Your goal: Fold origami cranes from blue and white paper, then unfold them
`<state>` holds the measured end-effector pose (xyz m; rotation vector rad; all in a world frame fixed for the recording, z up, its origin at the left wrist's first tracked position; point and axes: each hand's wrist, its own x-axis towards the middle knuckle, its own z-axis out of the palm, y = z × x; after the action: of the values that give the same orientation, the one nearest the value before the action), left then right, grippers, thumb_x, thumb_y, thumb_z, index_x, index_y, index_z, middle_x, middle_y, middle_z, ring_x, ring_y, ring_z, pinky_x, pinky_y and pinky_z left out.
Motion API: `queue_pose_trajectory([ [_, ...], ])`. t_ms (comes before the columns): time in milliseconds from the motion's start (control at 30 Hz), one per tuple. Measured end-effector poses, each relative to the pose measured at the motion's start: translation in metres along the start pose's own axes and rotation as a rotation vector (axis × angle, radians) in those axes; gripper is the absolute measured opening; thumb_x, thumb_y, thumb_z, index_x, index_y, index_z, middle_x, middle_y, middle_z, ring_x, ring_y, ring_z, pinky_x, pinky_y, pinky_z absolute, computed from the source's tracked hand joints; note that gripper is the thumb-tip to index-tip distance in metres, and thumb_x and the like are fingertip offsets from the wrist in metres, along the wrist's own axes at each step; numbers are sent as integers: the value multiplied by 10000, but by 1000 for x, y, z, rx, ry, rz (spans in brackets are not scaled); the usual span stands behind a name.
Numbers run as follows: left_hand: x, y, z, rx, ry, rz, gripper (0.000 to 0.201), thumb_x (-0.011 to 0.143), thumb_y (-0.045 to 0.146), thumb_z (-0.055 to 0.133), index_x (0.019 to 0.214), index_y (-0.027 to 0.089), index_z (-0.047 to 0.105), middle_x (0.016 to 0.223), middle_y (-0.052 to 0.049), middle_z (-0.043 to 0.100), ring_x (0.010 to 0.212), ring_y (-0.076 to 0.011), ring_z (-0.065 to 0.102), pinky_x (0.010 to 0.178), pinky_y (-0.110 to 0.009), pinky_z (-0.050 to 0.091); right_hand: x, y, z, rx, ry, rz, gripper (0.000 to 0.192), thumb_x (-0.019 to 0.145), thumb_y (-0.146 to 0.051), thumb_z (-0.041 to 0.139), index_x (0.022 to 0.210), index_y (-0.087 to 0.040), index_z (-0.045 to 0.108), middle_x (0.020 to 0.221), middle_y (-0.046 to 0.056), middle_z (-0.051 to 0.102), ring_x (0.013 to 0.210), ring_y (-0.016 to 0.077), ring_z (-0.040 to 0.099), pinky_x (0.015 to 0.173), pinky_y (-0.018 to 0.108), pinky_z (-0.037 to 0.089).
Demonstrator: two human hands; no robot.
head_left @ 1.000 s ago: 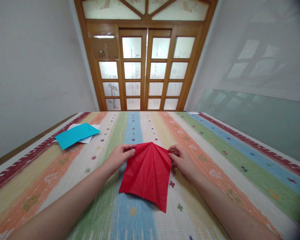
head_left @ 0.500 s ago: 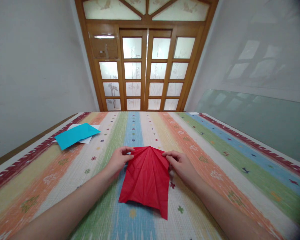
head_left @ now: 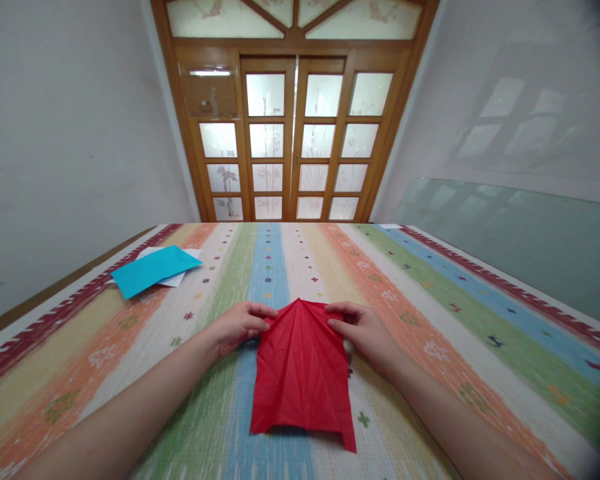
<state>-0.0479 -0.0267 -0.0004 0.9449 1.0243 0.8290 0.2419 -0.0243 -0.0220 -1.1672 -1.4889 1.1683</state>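
A red sheet of paper (head_left: 303,373) with creases fanning out from its top middle point is held between my two hands, over the striped tablecloth. My left hand (head_left: 243,327) pinches its upper left edge between thumb and fingers. On the opposite side, my right hand (head_left: 357,330) grips the upper right edge in the same way, thumb below and fingers above. The paper's lower edge hangs toward me and is uneven, its right corner reaching lowest.
Blue paper (head_left: 155,270) lies over white paper (head_left: 173,280) at the far left of the table. The striped tablecloth (head_left: 410,400) spreads under everything. Wooden doors with glass panes (head_left: 293,140) stand beyond the table, and a pale green panel (head_left: 510,233) leans at the right.
The red paper has come slightly lower and nearer, its bottom edge swinging to the right. My left hand has shifted a little down along with it; both hands keep their hold.
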Motion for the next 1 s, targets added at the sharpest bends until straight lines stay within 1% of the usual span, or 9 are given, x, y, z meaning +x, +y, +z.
queue_pose_trajectory([
  [100, -1, 0, 0, -24, -32, -36, 298, 660, 186, 821, 942, 109, 762, 907, -107, 758, 769, -158, 690, 730, -247, 516, -2, -2, 3, -16, -13, -21, 211, 755, -280, 738, 946, -192, 735, 897, 50, 722, 821, 174, 649, 749, 291, 487],
  [167, 1, -2, -1, -44, -18, -46, 260, 762, 251, 771, 981, 112, 757, 916, -109, 760, 766, -157, 693, 725, -250, 526, -3, -3, 5, -30, -7, -32, 173, 755, -285, 728, 902, -193, 729, 849, 37, 707, 789, 171, 636, 728, 289, 477],
  [233, 3, -4, -3, -64, 14, -49, 230, 817, 253, 720, 1002, 119, 749, 912, -102, 761, 758, -154, 695, 714, -246, 538, -3, -5, 6, -29, -6, -41, 147, 756, -291, 715, 867, -196, 725, 844, 39, 705, 798, 177, 636, 735, 295, 479],
  [400, 7, -5, -6, -76, 70, -47, 246, 777, 153, 724, 1018, 107, 732, 860, -94, 752, 681, -141, 684, 637, -221, 539, -1, -3, 4, -68, -29, -63, 114, 742, -289, 690, 791, -196, 735, 831, 47, 714, 807, 189, 643, 761, 315, 483],
  [533, 5, -3, -5, -51, 99, -34, 255, 753, 147, 761, 1002, 117, 711, 819, -68, 731, 604, -113, 645, 573, -201, 519, 0, 2, 2, -88, -55, -40, 126, 753, -288, 670, 791, -202, 755, 819, 48, 731, 786, 193, 652, 741, 322, 488],
  [700, 4, -2, -3, 13, 151, 7, 252, 743, 135, 756, 970, 136, 647, 960, -79, 714, 617, -88, 603, 507, -180, 484, -2, 1, 3, -113, -91, -17, 176, 781, -314, 652, 832, -207, 782, 881, 62, 767, 842, 215, 683, 801, 349, 504],
  [767, 3, -1, -1, 57, 167, 36, 245, 754, 166, 746, 964, 140, 622, 977, -90, 703, 646, -102, 606, 495, -185, 472, -2, -1, 3, -128, -102, -14, 195, 794, -323, 650, 865, -203, 788, 915, 68, 776, 878, 224, 692, 834, 359, 507],
  [867, 0, 0, 7, 134, 185, 110, 310, 802, 268, 721, 1065, 161, 594, 977, -85, 681, 720, -139, 620, 497, -201, 461, -2, -3, 4, -156, -103, -19, 217, 805, -329, 649, 906, -196, 788, 961, 77, 780, 926, 234, 701, 878, 372, 506],
  [1000, -7, -3, 21, 281, 187, 257, 340, 846, 392, 682, 1084, 177, 572, 851, -28, 620, 679, -134, 562, 497, -208, 401, -4, -3, 5, -179, -93, -39, 223, 818, -322, 638, 933, -198, 783, 989, 80, 780, 955, 237, 704, 901, 380, 505],
])
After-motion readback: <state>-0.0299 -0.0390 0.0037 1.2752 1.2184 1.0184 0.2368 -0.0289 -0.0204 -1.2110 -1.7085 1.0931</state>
